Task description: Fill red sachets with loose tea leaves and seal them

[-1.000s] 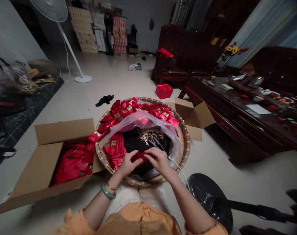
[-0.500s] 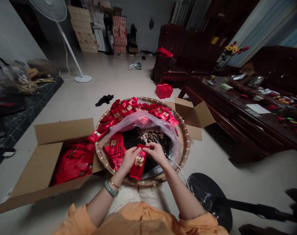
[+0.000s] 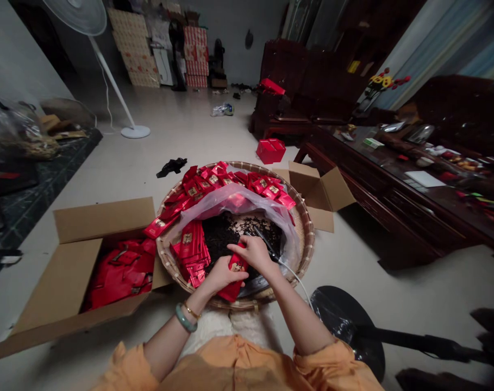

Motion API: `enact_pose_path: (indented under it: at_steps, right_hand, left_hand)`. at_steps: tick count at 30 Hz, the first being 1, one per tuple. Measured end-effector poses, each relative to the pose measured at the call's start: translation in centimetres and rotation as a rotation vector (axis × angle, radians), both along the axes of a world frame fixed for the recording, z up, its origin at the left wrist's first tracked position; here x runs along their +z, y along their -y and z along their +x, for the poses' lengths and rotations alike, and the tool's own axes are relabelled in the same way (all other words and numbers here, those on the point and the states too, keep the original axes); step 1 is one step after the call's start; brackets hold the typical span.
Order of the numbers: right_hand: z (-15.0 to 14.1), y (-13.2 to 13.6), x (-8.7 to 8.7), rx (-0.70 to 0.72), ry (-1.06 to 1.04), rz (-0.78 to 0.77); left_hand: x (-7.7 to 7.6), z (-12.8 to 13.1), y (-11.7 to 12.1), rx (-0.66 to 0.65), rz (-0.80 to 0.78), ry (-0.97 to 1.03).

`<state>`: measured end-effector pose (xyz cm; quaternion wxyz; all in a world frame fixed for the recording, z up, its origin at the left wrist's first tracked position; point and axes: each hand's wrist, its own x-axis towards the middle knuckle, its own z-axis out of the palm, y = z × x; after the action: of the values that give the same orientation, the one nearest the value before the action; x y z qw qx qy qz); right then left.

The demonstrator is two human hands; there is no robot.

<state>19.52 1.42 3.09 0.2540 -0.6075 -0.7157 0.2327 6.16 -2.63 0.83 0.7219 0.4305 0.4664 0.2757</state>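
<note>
Both hands hold one small red packet with dark lettering on a gold patch, over the near side of a round woven basket. My left hand grips it lower down, the thumb across its face. At its upper end, the fingers of my right hand are closed on it. Beneath them, dark dried leaves, like loose tea, lie inside a clear plastic bag. A pen-like tool with a white cord rests beside my right hand. A stack of red packets stands left of the leaves.
More red packets lie along the basket's far side. An open cardboard box of red packets stands at left, another open box at right. A black round base with a pole is at lower right; a low dark table stands beyond.
The red packet, mostly hidden at first, came into full view with both hands at its top. My left hand has since slid down along it, and the packet's face is partly covered.
</note>
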Motion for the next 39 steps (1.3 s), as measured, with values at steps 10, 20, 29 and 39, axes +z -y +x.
enact_pose_path:
  at_steps: [10,20,29,39]
  right_hand:
    - [0.6,-1.0,-1.8,-0.020,-0.267,-0.070]
    - [0.3,-1.2,-2.7,-0.043,-0.314,-0.079]
    - [0.8,-1.6,-3.6,-0.083,-0.152,0.027]
    - [4.9,-1.2,-7.5,-0.271,0.527,0.022]
  left_hand:
    - [-0.4,-2.1,0.6,-0.160,0.277,-0.156]
    - [-0.8,-3.5,-0.1,-0.186,0.135,0.057]
    - [-1.6,-1.9,-1.7,-0.007,-0.099,0.268]
    - [-0.7,-2.2,-1.3,0.104,-0.120,0.301]
